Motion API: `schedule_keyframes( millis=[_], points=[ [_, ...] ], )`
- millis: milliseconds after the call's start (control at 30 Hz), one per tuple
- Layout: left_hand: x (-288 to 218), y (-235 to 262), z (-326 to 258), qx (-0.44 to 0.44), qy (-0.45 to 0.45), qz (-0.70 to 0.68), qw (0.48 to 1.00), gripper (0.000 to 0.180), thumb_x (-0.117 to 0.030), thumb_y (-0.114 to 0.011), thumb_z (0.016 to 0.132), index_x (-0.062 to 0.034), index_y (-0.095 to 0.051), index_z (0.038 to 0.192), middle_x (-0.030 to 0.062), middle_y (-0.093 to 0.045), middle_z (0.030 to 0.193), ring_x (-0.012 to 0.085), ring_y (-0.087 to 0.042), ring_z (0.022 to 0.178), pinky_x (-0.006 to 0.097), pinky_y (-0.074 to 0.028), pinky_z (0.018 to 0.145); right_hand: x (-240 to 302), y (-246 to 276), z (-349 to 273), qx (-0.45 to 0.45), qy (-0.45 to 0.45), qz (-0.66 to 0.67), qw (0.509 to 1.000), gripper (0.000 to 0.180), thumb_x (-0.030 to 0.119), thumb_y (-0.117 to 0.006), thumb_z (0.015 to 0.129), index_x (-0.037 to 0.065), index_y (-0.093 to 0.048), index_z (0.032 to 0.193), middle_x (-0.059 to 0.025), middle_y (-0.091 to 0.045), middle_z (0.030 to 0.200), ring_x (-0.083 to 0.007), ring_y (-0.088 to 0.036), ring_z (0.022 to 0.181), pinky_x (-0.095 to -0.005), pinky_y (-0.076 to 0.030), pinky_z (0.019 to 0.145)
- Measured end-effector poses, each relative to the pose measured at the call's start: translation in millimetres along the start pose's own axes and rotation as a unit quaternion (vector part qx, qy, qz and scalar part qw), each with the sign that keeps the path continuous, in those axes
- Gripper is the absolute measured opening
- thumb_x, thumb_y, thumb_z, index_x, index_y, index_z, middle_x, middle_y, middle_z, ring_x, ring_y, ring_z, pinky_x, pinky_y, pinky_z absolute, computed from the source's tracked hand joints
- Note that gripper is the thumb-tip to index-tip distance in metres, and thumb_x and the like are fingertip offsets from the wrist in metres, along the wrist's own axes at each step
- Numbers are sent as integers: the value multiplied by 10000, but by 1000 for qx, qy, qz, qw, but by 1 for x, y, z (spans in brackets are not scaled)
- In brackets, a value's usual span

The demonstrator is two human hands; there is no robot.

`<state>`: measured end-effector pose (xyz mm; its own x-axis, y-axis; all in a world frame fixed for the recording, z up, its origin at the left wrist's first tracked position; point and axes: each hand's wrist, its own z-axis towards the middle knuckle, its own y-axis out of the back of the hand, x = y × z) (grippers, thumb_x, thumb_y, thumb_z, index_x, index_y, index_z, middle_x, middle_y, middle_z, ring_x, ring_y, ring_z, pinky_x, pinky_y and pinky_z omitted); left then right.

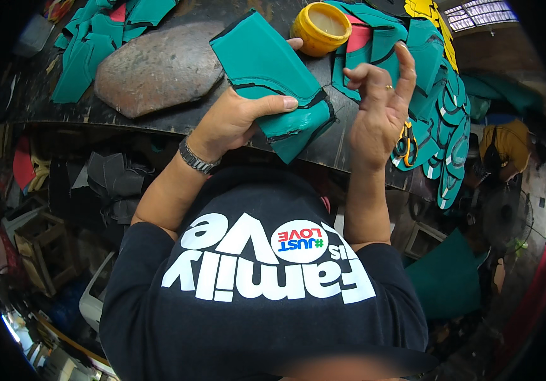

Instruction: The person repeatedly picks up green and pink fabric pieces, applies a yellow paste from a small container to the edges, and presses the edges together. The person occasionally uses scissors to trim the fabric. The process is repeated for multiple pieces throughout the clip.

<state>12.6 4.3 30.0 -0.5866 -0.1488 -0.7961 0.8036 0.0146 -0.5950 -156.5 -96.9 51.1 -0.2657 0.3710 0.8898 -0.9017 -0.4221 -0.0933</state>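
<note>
While the left hand (238, 115) pinches a dark-edged green panel (273, 60) between thumb and fingers, the right hand (381, 108) is raised to the grip's right, fingers parted, apparently empty. Lidless yellow pot (319, 47) sits just beyond the grip; a careless panel swing could tip it. Orange-handled scissors (407, 135) by the right wrist might get nudged by a dropping forearm.

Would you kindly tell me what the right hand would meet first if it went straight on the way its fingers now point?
Probably the pile of flat teal-green pieces with black edges, just ahead of the right hand; how high it hovers above them is unclear.
</note>
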Motion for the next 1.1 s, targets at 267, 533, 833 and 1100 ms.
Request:
schedule_keyframes(
  millis=[267,533,833,1100],
  points=[
    [-1,-1,0,-11,-13,-11,1000,785,26,-681,831,-57,-316,1521,56,-584,1164,143,-591,1110,311,-507,974,-2,11,-23,70,63,-290,952,348,-101,-568,814,69,-712,1082,-120,-567,1218,-257,-532,1176,-360,-415,1008],
    [-1,-2,0,-7,-24,-3,1000,784,15,-688,835,-63,-317,1522,64,-584,1185,153,-593,1118,312,-505,983,-2,6,-20,80,178,-293,936,415,-115,-655,755,139,-783,1057,-95,-583,1283,-262,-507,1220,-385,-410,1022],
    [-3,0,-2,-22,-19,15,999,710,-36,-684,890,-54,-338,1510,93,-552,1308,173,-563,1195,336,-491,1017,2,14,-4,93,353,-479,798,501,-61,-728,681,318,-793,1001,-35,-586,1294,-270,-505,1218,-419,-413,1028],
    [2,3,5,-48,-11,-10,999,622,-110,-640,948,-32,-361,1498,119,-527,1376,194,-563,1221,348,-482,1037,21,15,5,193,206,-225,933,601,-66,-644,722,234,-603,1240,-156,-524,1379,-301,-506,1274,-410,-416,1069]
  ],
)
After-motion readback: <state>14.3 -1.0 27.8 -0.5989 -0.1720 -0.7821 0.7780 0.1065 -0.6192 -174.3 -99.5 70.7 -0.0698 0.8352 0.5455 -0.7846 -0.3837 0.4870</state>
